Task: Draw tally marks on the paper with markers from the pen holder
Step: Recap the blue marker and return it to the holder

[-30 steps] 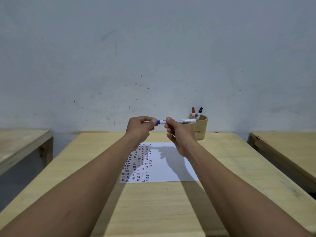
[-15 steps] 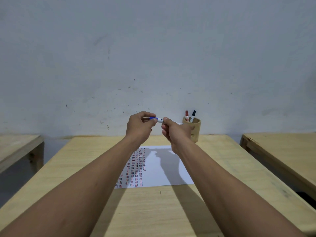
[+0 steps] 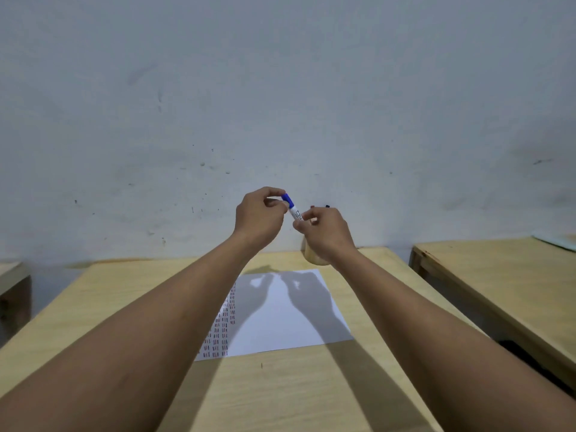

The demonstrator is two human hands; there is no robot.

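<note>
Both hands are raised above the table, holding a white marker with a blue cap point(image 3: 292, 207) between them. My left hand point(image 3: 259, 218) pinches the blue cap end. My right hand point(image 3: 325, 233) grips the white barrel lower down. The marker tilts up to the left. Below lies the white paper point(image 3: 290, 319), with columns of red tally marks along its left part. The wooden pen holder point(image 3: 314, 255) stands behind my right hand, mostly hidden; only the tips of a red marker point(image 3: 312, 207) and a black marker point(image 3: 327, 206) show above my fingers.
The light wooden table point(image 3: 280, 385) reaches to a grey wall. A second wooden table point(image 3: 498, 275) stands to the right with a gap between, and the corner of another point(image 3: 12, 275) shows at the left edge.
The marker has turned from lying level to tilting up to the left. Both hands stayed together on it and sit higher in the view; my right hand now covers most of the pen holder.
</note>
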